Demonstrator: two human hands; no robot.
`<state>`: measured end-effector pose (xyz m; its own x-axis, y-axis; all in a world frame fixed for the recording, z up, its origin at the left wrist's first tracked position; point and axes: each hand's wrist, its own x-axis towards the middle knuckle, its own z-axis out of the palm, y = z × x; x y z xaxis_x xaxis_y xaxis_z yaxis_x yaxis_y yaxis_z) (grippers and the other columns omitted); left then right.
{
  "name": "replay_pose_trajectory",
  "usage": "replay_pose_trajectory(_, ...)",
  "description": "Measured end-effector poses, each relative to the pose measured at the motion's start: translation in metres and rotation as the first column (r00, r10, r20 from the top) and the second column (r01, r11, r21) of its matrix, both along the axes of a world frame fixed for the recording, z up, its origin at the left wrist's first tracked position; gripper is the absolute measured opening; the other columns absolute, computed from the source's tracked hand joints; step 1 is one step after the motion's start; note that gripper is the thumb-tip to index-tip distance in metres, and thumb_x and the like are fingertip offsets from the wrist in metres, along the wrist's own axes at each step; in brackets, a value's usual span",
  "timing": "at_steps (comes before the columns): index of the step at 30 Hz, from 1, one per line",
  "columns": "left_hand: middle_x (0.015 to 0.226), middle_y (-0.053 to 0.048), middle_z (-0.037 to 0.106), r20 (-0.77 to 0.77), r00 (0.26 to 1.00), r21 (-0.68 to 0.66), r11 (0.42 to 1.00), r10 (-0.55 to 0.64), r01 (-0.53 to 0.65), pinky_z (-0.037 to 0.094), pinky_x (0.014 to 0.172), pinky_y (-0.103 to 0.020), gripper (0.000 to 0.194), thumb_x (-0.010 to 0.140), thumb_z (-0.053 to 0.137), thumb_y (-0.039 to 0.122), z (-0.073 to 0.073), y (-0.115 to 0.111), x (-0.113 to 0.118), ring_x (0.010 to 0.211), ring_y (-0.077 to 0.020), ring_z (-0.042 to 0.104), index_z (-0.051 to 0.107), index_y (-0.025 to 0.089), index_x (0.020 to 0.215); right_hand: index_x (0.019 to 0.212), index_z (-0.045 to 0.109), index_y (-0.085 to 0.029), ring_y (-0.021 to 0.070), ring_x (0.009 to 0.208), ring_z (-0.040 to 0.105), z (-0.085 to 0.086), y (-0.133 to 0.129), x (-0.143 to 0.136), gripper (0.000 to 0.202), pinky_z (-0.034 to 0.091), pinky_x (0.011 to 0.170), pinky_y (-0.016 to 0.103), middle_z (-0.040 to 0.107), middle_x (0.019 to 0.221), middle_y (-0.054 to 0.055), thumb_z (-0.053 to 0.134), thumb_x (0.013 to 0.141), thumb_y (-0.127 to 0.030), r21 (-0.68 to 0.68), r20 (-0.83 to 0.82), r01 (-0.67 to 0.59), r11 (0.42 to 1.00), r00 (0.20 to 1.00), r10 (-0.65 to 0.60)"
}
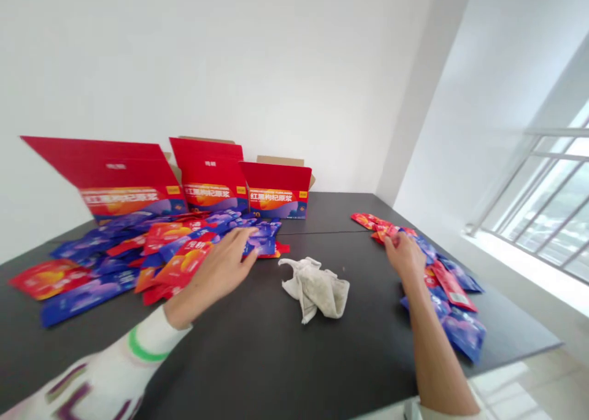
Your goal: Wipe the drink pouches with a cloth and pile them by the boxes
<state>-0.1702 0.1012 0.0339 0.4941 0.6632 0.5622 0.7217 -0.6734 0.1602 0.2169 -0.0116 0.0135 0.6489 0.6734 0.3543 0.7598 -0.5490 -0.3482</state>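
Observation:
My left hand (pixel 225 260) reaches over the right side of a heaped pile of red sachets (pixel 177 265) and blue sachets (pixel 89 294). Its fingers are stretched forward with the thumb apart, and nothing shows in its grasp. On the right, my right hand (pixel 407 257) is closed, with its fingertips pinched at the edge of a red sachet (pixel 384 228) in a smaller spread of packets. Part of that spread lies hidden behind my hand and forearm. Blue sachets (pixel 464 331) and another red sachet (pixel 453 285) lie beside my right forearm.
A crumpled whitish cloth (pixel 317 288) lies mid-table between my hands. Three red cartons with raised lids, a left carton (pixel 129 196), a middle carton (pixel 211 186) and a right carton (pixel 278 199), stand behind the pile. The dark table (pixel 285 358) ends at the right, near a railed window (pixel 543 193).

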Motion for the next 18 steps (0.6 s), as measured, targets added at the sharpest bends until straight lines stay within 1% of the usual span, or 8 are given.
replay_pose_trajectory(2,0.127,-0.008,0.05,-0.031,0.994,-0.048,0.993,-0.106,0.105,0.037,0.101,-0.039,0.04,0.088,0.039,0.035,-0.005,-0.01,0.015,0.118,-0.0241,0.046,0.043,0.02,0.126,0.115,0.054,-0.012,0.04,0.116,0.042,-0.011,-0.028,0.043,0.059,0.032,0.088,0.056,0.048,0.12,0.024,0.037,0.08,-0.056,-0.081,-0.035,0.236,0.968,0.97,-0.24)
replay_pose_trajectory(3,0.126,-0.008,0.051,-0.038,0.988,-0.079,0.986,-0.15,0.146,0.038,0.1,-0.039,0.039,0.088,0.039,0.035,-0.008,-0.012,0.02,0.118,-0.0238,0.047,0.045,0.02,0.123,0.12,0.051,-0.012,0.0421,0.12,0.037,-0.019,-0.04,0.062,0.068,0.03,0.09,0.058,0.043,0.126,0.025,0.044,0.074,-0.06,-0.129,-0.051,0.288,0.949,0.954,-0.296)
replay_pose_trajectory(5,0.123,-0.007,0.053,-0.022,0.98,-0.135,0.972,-0.198,0.193,0.04,0.099,-0.038,0.035,0.088,0.039,0.035,-0.017,-0.014,0.027,0.115,-0.0234,0.049,0.05,0.021,0.118,0.134,0.038,-0.019,0.0404,0.127,0.029,-0.037,-0.056,0.093,0.082,0.029,0.094,0.056,0.032,0.139,0.02,0.045,0.069,-0.068,-0.287,-0.065,0.271,0.919,0.951,-0.301)
replay_pose_trajectory(7,0.12,-0.007,0.055,0.009,0.978,-0.167,0.964,-0.207,0.206,0.041,0.097,-0.038,0.033,0.089,0.038,0.035,-0.027,-0.012,0.03,0.113,-0.0231,0.051,0.052,0.021,0.115,0.137,0.033,-0.025,0.0383,0.127,0.03,-0.05,-0.061,0.112,0.083,0.032,0.093,0.053,0.034,0.139,0.016,0.044,0.069,-0.07,-0.343,-0.053,0.24,0.908,0.96,-0.273)
replay_pose_trajectory(9,0.119,-0.006,0.056,0.03,0.979,-0.177,0.963,-0.203,0.205,0.041,0.097,-0.039,0.033,0.088,0.038,0.034,-0.037,-0.01,0.031,0.112,-0.0228,0.052,0.052,0.021,0.115,0.137,0.034,-0.024,0.0374,0.125,0.034,-0.056,-0.058,0.121,0.081,0.036,0.09,0.051,0.04,0.135,0.017,0.046,0.07,-0.068,-0.344,-0.024,0.243,0.907,0.963,-0.267)
replay_pose_trajectory(11,0.119,-0.006,0.056,0.039,0.979,-0.176,0.963,-0.202,0.206,0.041,0.097,-0.038,0.033,0.088,0.039,0.034,-0.046,-0.01,0.031,0.111,-0.0227,0.052,0.051,0.021,0.115,0.133,0.041,-0.018,0.0376,0.123,0.038,-0.055,-0.051,0.123,0.078,0.038,0.088,0.049,0.044,0.13,0.021,0.048,0.071,-0.064,-0.332,0.005,0.265,0.905,0.96,-0.28)
replay_pose_trajectory(15,0.119,-0.007,0.057,0.043,0.975,-0.165,0.961,-0.219,0.223,0.041,0.097,-0.037,0.033,0.088,0.042,0.036,-0.056,-0.016,0.027,0.111,-0.0227,0.053,0.052,0.022,0.116,0.11,0.061,-0.014,0.0335,0.112,0.05,-0.05,-0.043,0.116,0.048,0.041,0.084,0.043,0.058,0.114,0.021,0.047,0.079,-0.048,-0.33,0.029,0.233,0.915,0.971,-0.237)
replay_pose_trajectory(18,0.121,-0.007,0.056,0.015,0.972,-0.154,0.96,-0.235,0.234,0.041,0.098,-0.036,0.034,0.089,0.04,0.036,-0.059,-0.021,0.021,0.113,-0.0219,0.052,0.052,0.022,0.118,0.095,0.068,-0.011,0.0291,0.1,0.059,-0.048,-0.049,0.111,0.034,0.043,0.08,0.038,0.064,0.1,0.021,0.041,0.084,-0.03,-0.331,0.044,0.192,0.924,0.981,-0.188)
